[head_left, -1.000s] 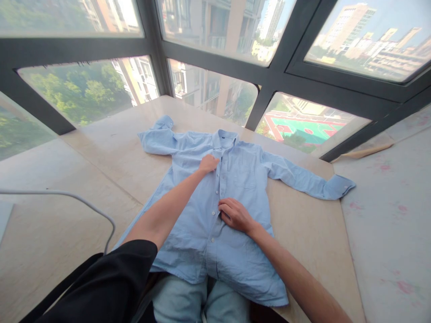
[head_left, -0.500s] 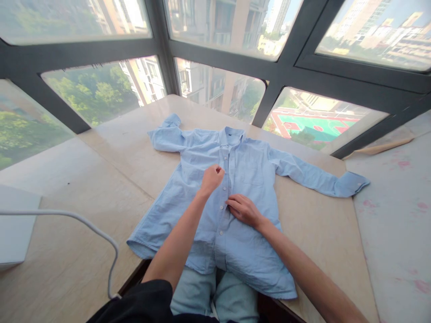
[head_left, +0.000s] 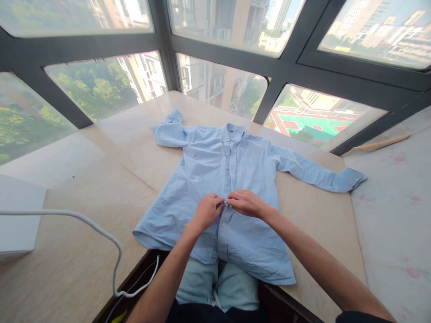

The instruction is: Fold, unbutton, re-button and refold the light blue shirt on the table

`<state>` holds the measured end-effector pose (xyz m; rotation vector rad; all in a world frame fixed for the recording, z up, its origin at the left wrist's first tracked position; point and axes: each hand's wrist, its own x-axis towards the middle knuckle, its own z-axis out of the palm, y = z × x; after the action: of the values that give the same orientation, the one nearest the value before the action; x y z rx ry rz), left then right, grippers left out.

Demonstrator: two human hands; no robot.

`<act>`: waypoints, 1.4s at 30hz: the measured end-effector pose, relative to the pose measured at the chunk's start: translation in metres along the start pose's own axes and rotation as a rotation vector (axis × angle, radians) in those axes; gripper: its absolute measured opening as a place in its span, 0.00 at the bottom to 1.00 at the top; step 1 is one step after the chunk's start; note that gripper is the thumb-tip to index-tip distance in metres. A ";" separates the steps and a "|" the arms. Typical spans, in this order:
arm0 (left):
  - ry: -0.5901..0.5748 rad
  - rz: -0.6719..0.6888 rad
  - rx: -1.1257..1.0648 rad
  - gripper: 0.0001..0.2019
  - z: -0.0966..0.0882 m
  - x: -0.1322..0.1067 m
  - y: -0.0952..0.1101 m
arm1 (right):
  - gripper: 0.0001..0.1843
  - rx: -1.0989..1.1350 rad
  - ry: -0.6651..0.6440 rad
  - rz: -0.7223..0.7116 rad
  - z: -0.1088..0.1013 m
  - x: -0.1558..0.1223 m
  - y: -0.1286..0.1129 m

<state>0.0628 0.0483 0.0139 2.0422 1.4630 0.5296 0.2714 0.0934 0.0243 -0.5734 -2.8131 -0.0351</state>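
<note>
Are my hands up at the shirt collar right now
No, the left hand and right hand are on the shirt, below its collar.

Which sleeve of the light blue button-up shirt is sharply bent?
The sleeve on the person's left: it doubles back partway, whereas the right-side sleeve stretches outward toward the flowered wall.

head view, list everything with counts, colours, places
shirt: one, light blue, on tabletop
buttons: several, white, shirt front
tabletop: one, beige, under shirt
box: one, white, left
cable: one, white, left
unclear item: one, yellow, bottom edge
floral surface: one, white and pink, right
window frames: several, dark grey, behind
buildings: several, mostly pale, outside
trees: many, green, outside
sports court: one, green and red, outside
trousers: one pair, pale blue, bottom
sleeve: one, black, bottom right
left hand: one, bare, pinching shirt
right hand: one, bare, pinching shirt
</note>
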 end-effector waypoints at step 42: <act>-0.099 -0.262 -0.407 0.12 -0.003 0.026 -0.002 | 0.13 0.043 0.169 0.036 0.027 -0.018 -0.005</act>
<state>0.0680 0.0742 0.0151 1.5157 1.4023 0.5555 0.2790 0.0841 -0.0060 -0.5817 -2.6332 -0.0148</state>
